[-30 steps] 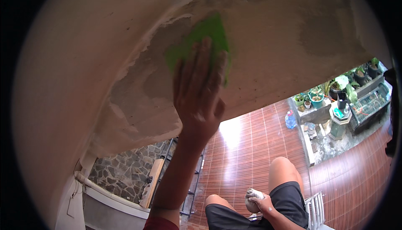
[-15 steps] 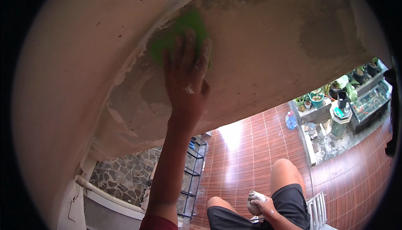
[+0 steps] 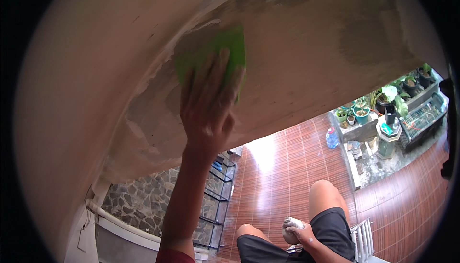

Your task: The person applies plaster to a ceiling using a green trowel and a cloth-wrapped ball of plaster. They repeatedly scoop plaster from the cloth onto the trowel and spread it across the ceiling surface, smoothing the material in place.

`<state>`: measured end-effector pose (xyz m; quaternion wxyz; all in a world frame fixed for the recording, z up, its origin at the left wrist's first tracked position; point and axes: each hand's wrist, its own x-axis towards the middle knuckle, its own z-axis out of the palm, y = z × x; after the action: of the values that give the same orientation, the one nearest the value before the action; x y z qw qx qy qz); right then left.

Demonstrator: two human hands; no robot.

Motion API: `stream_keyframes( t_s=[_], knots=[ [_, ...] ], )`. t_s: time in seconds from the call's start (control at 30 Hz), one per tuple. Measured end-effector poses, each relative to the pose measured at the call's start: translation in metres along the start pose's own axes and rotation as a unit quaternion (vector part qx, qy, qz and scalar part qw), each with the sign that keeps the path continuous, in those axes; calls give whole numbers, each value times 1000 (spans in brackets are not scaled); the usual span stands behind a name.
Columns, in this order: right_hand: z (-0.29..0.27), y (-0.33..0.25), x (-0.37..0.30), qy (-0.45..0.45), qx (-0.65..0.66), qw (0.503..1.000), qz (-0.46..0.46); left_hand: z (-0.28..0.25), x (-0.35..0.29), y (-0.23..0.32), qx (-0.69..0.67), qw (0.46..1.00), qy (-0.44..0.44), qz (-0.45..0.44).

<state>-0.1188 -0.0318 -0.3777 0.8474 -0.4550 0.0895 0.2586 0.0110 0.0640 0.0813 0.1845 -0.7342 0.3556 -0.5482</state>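
Observation:
My left hand (image 3: pixel 207 105) is raised against the underside of a slanted plaster surface (image 3: pixel 297 71). Its fingers lie stretched over a thin, flat green sheet (image 3: pixel 235 47), pressing it to the plaster; motion blurs both. Damp-looking grey patches and a pale, ragged edge surround the sheet. Low in the view, between my knees, my right hand (image 3: pixel 303 234) is closed around a small greyish-white bundle (image 3: pixel 290 229). What the bundle contains is hidden. White smears mark both hands.
Below lies a reddish-brown striped floor (image 3: pixel 287 167). A black metal rack (image 3: pixel 223 196) stands beside stone paving (image 3: pixel 139 198). To the right are a blue water bottle (image 3: pixel 331 138), potted plants (image 3: pixel 362 114), a pedestal (image 3: pixel 387 143) and a crate (image 3: pixel 424 119). A white slatted seat (image 3: pixel 364 239) shows beside my leg.
My left hand and the green sheet have slid down the plaster, toward me. My right hand keeps its hold on the bundle, nearly unmoved.

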Motion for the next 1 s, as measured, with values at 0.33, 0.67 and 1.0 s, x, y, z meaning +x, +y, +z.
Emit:
stream_keyframes(
  t_s=[0.33,0.67,1.0],
  knots=[
    [-2,-6,2,3,-1,1000,-1,36,5,17,-42,997,-59,9],
    [-4,-7,-4,1,8,1000,-3,0,-81,63,-128,983,-124,51],
    [9,-3,3,-11,-54,998,1,-9,-11,-34,0,999,29,25]
  ],
)
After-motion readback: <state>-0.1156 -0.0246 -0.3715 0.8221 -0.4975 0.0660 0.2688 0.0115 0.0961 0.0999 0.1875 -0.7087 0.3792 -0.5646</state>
